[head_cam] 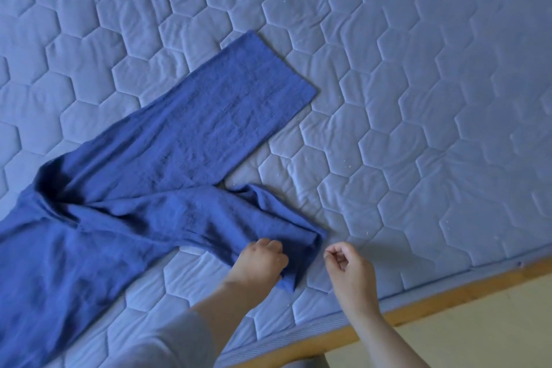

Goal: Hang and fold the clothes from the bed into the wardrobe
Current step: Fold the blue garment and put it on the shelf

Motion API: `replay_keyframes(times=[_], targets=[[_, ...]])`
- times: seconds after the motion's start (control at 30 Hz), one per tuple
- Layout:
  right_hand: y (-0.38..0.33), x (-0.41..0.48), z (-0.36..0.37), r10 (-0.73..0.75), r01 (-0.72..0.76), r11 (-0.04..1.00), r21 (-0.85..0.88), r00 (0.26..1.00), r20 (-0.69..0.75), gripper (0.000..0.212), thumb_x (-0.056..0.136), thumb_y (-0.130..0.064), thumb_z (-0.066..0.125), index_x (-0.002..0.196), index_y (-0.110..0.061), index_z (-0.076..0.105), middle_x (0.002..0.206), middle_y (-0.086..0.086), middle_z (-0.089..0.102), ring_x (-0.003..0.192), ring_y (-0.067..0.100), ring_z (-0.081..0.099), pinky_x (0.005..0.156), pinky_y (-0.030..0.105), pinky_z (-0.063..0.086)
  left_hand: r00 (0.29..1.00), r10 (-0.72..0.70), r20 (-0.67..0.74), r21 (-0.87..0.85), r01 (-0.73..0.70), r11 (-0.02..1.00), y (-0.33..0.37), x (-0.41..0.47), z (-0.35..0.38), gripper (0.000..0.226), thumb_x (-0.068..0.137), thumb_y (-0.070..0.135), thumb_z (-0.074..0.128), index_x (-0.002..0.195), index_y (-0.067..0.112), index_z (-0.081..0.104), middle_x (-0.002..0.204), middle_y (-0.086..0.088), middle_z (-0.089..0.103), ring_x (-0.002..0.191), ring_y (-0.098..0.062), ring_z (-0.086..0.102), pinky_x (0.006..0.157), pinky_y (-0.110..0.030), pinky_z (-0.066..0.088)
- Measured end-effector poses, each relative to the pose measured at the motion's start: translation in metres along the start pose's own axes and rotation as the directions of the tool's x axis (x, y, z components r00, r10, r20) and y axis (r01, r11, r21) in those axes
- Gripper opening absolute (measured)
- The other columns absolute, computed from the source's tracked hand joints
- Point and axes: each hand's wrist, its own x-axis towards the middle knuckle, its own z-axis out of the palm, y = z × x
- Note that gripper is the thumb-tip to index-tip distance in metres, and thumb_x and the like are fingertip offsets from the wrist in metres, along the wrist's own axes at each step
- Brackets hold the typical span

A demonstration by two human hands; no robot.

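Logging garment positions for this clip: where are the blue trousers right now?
In the head view the blue trousers lie on the quilted mattress, left of centre; the left hand grips the nearer leg's hem, close to the mattress's near edge.

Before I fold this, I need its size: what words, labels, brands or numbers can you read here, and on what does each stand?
None can be read in this view.
The blue trousers: plain cloth, no tag or print showing.
The quilted mattress: stitched hexagons only.
The wooden bed frame: bare.
The left hand grips one leg's end, hiding a little of it.
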Motion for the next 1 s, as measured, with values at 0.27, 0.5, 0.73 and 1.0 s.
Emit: replay_keyframes(times=[0.27, 0.5, 0.73, 1.0], targets=[[0.012, 0.0, -0.002, 0.016, -0.016, 1.0, 0.024, 1.0, 0.026, 0.019, 0.09, -0.012, 0.064, 0.075, -0.024, 0.062, 0.069, -0.009, 0.064, 0.07, 0.005, 0.06, 0.064, 0.021, 0.047, 0.999, -0.04, -0.032, -0.014, 0.04, 0.999, 0.0, 0.001, 0.006, 0.022, 0.094, 0.016, 0.045, 0.11, 0.014, 0.06, 0.115, -0.003, 0.052, 0.11, -0.022, 0.048, 0.076, -0.028, 0.03], [0.01, -0.006, 0.0, -0.01, 0.011, 0.996, 0.091, 1.0, -0.012, 0.015, 0.09, -0.012, 0.063, 0.08, -0.023, 0.064, 0.072, -0.011, 0.067, 0.073, -0.001, 0.061, 0.062, 0.012, 0.045, 0.921, -0.256, -0.293, -0.5, 0.081, 0.862, -0.009, -0.014, -0.024, 0.012, 0.097, 0.02, 0.046, 0.096, 0.01, 0.052, 0.087, -0.007, 0.063, 0.08, -0.029, 0.059, 0.067, -0.038, 0.041], [-0.021, 0.012, 0.009, -0.087, 0.102, 0.982, 0.16, 0.991, -0.098, 0.011, 0.09, -0.007, 0.061, 0.092, -0.018, 0.064, 0.092, -0.009, 0.066, 0.085, 0.008, 0.061, 0.067, 0.014, 0.046, 0.777, -0.446, -0.445, -0.65, 0.063, 0.757, -0.048, 0.007, -0.088, 0.009, 0.095, 0.015, 0.054, 0.102, 0.011, 0.052, 0.07, 0.002, 0.056, 0.071, -0.03, 0.054, 0.066, -0.041, 0.045], [-0.056, 0.063, 0.022, -0.012, 0.021, 0.972, 0.233, 0.999, -0.039, 0.034, 0.092, -0.016, 0.06, 0.124, -0.012, 0.055, 0.113, -0.002, 0.061, 0.101, 0.014, 0.06, 0.09, 0.031, 0.049, 0.786, -0.436, -0.439, -0.69, 0.015, 0.724, -0.076, 0.054, -0.132, 0.009, 0.087, 0.022, 0.068, 0.083, 0.018, 0.062, 0.064, 0.008, 0.053, 0.062, -0.013, 0.048, 0.057, -0.021, 0.036]])
